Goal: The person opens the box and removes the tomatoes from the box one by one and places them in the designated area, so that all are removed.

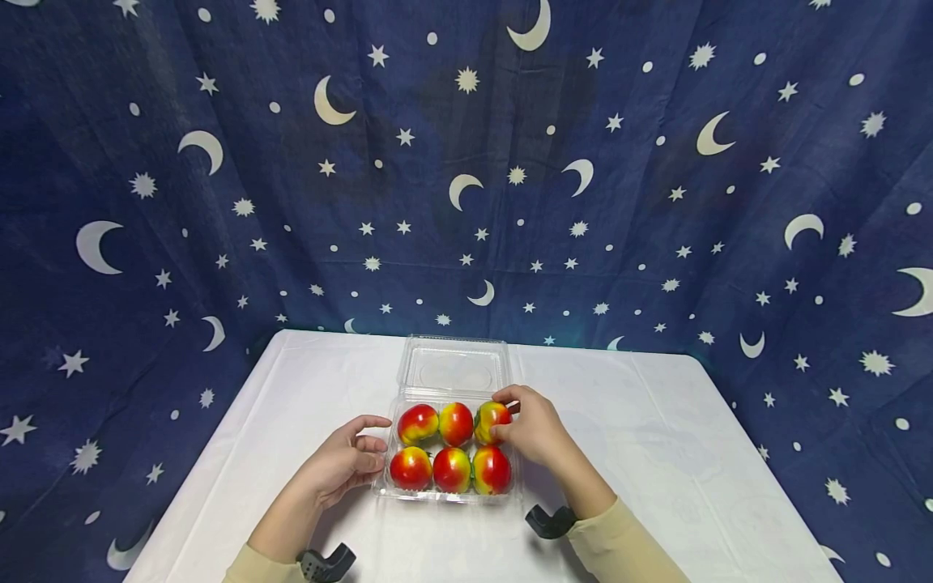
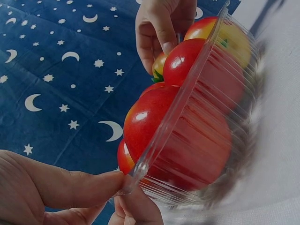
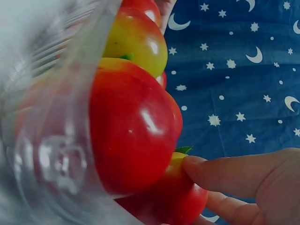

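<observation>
A clear plastic clamshell box lies open on the white table, its lid folded back on the far side. Two rows of glossy red-and-yellow fruits, like small mangoes, fill its base. My left hand pinches the box's left rim between thumb and fingers, plainest in the left wrist view. At the far right corner, my right hand grips a red-and-yellow fruit with thumb and fingers. That fruit has a green leafy tip. Beside it sits another fruit, and a nearer one lies in front.
White cloth covers the table around the box. A dark blue curtain with moons and stars hangs behind and along both sides. Black devices are strapped at both wrists, over beige sleeves.
</observation>
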`<state>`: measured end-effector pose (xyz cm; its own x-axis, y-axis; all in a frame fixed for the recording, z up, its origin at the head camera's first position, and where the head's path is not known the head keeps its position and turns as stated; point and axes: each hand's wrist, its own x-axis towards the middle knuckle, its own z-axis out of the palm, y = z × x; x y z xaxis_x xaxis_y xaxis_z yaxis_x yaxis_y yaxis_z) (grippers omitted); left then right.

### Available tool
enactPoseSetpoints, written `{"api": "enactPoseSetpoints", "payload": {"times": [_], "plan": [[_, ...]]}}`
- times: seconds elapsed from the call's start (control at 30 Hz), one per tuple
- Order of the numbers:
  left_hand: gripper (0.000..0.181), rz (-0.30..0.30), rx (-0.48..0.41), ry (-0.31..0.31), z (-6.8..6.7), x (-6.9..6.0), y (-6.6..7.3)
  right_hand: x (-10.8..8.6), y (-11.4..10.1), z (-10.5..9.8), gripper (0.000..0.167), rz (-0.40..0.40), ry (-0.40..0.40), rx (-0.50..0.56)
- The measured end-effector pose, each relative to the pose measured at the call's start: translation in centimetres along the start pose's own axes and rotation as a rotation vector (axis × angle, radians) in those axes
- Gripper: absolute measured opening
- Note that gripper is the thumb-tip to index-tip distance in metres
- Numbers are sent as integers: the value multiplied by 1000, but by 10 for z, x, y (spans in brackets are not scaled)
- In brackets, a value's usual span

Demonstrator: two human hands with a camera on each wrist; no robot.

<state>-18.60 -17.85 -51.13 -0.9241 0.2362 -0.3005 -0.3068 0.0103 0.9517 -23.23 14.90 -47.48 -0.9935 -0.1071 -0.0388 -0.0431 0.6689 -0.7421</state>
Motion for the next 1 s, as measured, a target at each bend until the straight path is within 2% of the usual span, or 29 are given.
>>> {"api": "enactPoseSetpoints", "payload": {"times": [0.3,0.63,1.0], "plan": [[70,-2,2,-2,0,0,1,0,-1,-8,41,14,-1,46],[71,0,3,-4,0,-1,1,2,5,-17,41,-17,-11,161],[72,0,-3,-8,-1,0,0,3,11,-27,43,-6,4,250]]}}
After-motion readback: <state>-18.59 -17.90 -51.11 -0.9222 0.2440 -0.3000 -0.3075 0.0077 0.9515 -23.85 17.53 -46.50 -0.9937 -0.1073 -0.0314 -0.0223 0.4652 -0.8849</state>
